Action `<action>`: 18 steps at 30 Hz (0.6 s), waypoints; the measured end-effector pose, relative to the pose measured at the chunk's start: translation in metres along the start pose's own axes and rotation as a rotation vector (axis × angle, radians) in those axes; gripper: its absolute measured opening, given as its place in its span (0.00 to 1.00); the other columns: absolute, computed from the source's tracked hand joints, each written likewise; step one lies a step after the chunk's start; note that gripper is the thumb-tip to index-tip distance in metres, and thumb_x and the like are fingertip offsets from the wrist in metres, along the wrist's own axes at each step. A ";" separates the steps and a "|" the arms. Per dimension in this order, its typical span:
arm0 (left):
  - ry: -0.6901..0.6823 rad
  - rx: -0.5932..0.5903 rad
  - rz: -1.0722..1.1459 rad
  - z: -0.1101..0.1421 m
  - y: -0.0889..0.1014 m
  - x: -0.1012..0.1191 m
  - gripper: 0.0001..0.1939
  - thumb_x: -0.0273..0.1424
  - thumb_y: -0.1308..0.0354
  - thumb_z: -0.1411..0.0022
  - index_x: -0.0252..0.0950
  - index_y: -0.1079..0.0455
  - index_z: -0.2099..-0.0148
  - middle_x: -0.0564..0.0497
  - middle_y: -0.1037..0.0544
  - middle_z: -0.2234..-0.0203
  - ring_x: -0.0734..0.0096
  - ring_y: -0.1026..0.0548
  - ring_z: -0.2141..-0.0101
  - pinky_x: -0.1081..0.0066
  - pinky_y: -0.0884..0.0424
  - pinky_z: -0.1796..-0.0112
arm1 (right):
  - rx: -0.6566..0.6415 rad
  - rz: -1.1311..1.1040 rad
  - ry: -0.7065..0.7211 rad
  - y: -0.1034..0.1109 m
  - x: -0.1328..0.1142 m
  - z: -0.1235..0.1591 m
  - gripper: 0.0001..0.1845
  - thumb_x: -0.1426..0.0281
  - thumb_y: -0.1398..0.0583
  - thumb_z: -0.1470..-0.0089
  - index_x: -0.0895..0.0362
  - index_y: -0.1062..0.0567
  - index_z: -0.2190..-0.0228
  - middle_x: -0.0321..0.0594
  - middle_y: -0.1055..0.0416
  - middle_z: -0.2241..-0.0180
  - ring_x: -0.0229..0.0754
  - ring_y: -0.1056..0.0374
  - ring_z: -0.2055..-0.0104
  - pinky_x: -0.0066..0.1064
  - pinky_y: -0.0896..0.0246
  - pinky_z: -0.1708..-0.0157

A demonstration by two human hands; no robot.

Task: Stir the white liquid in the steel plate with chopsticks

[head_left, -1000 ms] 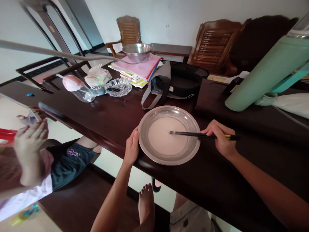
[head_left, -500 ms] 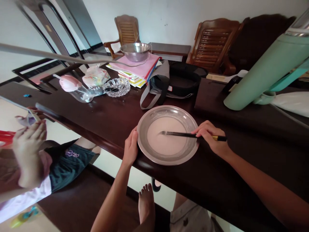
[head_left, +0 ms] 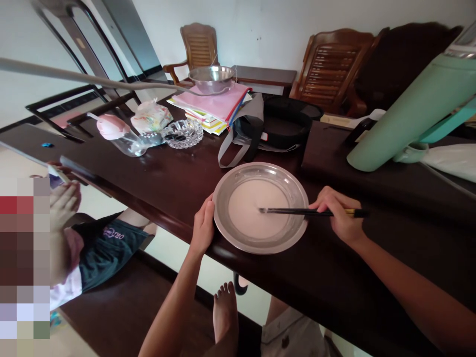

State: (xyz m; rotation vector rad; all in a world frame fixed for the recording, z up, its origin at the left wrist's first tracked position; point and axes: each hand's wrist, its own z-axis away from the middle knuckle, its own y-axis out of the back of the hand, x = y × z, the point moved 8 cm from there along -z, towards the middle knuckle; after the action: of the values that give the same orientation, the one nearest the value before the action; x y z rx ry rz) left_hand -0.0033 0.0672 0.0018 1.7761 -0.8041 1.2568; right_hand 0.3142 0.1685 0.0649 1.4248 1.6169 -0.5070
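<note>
Wide metal bowl (head_left: 223,223) sits on the dark bench (head_left: 174,183) by its near edge, mouth up, pale liquid (head_left: 245,213) inside. Round, so no long axis.

Chopsticks (head_left: 297,211): long axis almost level across the view, tips left, butt ends right. They cross the bowl's right rim; tips are near the middle of the liquid, slightly blurred. Right hand (head_left: 344,215) has its grip closed on them toward the butt end, just outside the rim. Left hand (head_left: 204,225) has its grip on the bowl's left rim, thumb against it.

Counts:
- metal bowls: 2, the wide one plus a smaller bowl (head_left: 211,88) on a pink folder (head_left: 211,106)
- chopsticks: look like 2, lying tight together, can't separate them cleanly
- green flask (head_left: 409,114): 1, right side, long axis running up-right in view
- clear glass dish (head_left: 188,141): 1, behind and left of the bowl
- black bag (head_left: 284,124): 1, behind the bowl, grey strap hanging toward it
- slatted wooden chairs (head_left: 330,69): 2, by the wall
- other person (head_left: 111,248): 1, at left, partly pixelated
</note>
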 end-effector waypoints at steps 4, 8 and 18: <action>0.002 0.013 -0.001 0.000 0.001 0.001 0.30 0.51 0.55 0.30 0.35 0.29 0.40 0.43 0.24 0.43 0.56 0.29 0.43 0.59 0.36 0.40 | -0.102 0.101 -0.003 -0.010 0.000 0.000 0.15 0.69 0.42 0.37 0.51 0.23 0.75 0.37 0.21 0.70 0.44 0.29 0.66 0.38 0.36 0.64; 0.005 -0.002 -0.002 0.000 0.000 0.000 0.30 0.51 0.55 0.30 0.36 0.29 0.39 0.44 0.25 0.43 0.56 0.30 0.42 0.58 0.36 0.40 | 0.081 -0.001 -0.036 0.006 0.003 0.000 0.20 0.69 0.44 0.35 0.52 0.26 0.79 0.36 0.25 0.75 0.42 0.31 0.71 0.36 0.38 0.68; -0.007 -0.004 -0.003 0.000 0.000 0.001 0.29 0.49 0.56 0.29 0.36 0.30 0.39 0.44 0.25 0.43 0.58 0.29 0.42 0.58 0.36 0.40 | 0.050 0.026 -0.040 0.003 0.002 0.000 0.19 0.69 0.44 0.35 0.52 0.26 0.79 0.36 0.24 0.74 0.42 0.32 0.70 0.37 0.38 0.67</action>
State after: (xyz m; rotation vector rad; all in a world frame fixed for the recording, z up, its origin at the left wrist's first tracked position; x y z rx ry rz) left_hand -0.0023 0.0671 0.0029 1.7784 -0.8077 1.2469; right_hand 0.3172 0.1708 0.0638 1.4616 1.5621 -0.5608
